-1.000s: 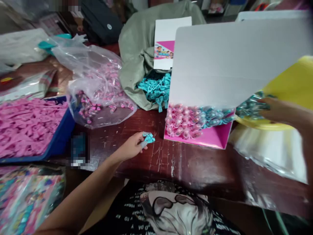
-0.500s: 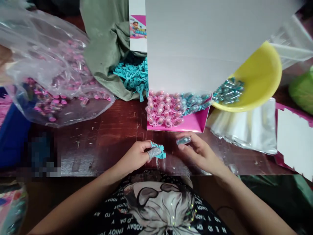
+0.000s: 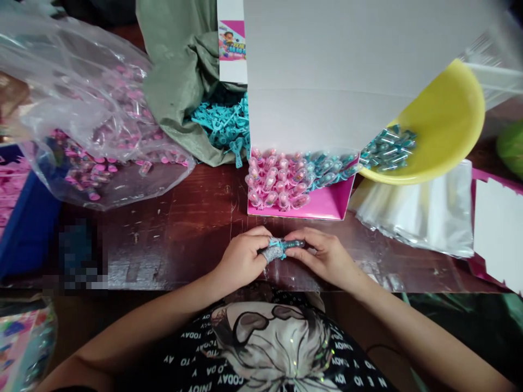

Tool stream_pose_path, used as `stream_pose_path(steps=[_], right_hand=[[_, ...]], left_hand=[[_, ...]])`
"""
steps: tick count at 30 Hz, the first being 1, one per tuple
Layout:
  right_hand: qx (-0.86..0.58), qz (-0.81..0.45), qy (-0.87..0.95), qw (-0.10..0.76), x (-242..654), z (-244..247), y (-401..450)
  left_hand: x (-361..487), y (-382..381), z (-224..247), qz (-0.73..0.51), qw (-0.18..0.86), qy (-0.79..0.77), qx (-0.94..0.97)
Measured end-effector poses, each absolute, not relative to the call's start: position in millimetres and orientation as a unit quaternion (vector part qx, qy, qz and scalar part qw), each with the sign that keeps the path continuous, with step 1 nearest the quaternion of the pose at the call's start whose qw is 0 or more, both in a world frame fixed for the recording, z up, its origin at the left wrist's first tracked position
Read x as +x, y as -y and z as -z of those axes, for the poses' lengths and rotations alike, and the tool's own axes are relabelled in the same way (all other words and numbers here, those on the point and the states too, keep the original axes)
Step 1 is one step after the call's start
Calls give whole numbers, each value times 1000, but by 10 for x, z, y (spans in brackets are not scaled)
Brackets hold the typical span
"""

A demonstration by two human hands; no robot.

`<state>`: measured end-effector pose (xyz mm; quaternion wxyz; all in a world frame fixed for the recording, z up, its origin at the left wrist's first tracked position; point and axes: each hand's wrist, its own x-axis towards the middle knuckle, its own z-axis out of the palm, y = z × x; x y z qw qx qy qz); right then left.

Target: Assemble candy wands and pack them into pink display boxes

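Observation:
My left hand is closed on a turquoise plastic piece, with grey tape wrapped round one finger. Pinched in my right hand is a clear capsule with a teal tint. Its end meets the turquoise piece between my fingertips; whether the two are joined I cannot tell. Just beyond my hands is a pink display box with a raised white lid. Inside it, pink capsule pieces stand in rows at the left, with teal capsule pieces behind and to the right.
A tilted yellow bowl holds teal capsules at the right, over clear plastic sleeves. Turquoise pieces spill from a green sack. A clear bag of pink capsules and a blue bin lie left.
My right hand has moved left, bringing the capsule against the turquoise piece. My left hand has shifted slightly right, and the two hands now meet.

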<state>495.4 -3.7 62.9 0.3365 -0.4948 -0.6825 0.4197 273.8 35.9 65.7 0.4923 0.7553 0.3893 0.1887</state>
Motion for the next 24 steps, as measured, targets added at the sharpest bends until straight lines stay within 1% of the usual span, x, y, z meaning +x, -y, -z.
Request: stream_pose_path(steps=[2, 4, 6, 7, 9, 10, 11, 12, 13, 14, 17, 20, 22, 24], right_hand=[[-536, -439, 661, 290, 4906, -633, 65], [-558, -467, 639, 250, 4904, -683, 66], [-554, -478, 630, 259, 5024, -785, 7], [-553, -464, 630, 287, 5150, -852, -51], [-581, -381, 624, 357, 5535, -988, -231], [-616, -311, 619, 375, 5780, -1045, -353], [-660, -238, 606, 374, 6039, -1083, -496], [-713, -156, 595, 336, 6295, -1098, -656], [-755, -89, 595, 260, 6529, -1087, -828], [-768, -77, 594, 226, 6725, -1053, -1006], [-759, -104, 625, 151, 7029, -869, -1485], [-733, -125, 662, 90, 7025, -713, -1786], [-722, -127, 677, 68, 7004, -680, -1885], [-716, -124, 684, 66, 7029, -715, -1912]], left_hand=[[2729, -340, -630, -170, 445, -388, 789], [2712, -358, -626, -162, 427, -379, 805], [2684, -415, -658, -163, 447, -362, 802], [2663, -451, -686, -165, 466, -354, 794], [2608, -516, -752, -162, 509, -347, 771], [2578, -537, -783, -158, 528, -350, 758], [2553, -548, -807, -153, 545, -356, 744], [2538, -547, -823, -148, 562, -361, 729], [2537, -537, -829, -144, 580, -364, 715], [2557, -517, -825, -140, 594, -365, 703], [2736, -435, -761, -139, 600, -370, 695], [3014, -366, -651, -147, 612, -381, 677], [3164, -348, -576, -161, 648, -380, 640], [3239, -353, -523, -183, 675, -379, 606]])
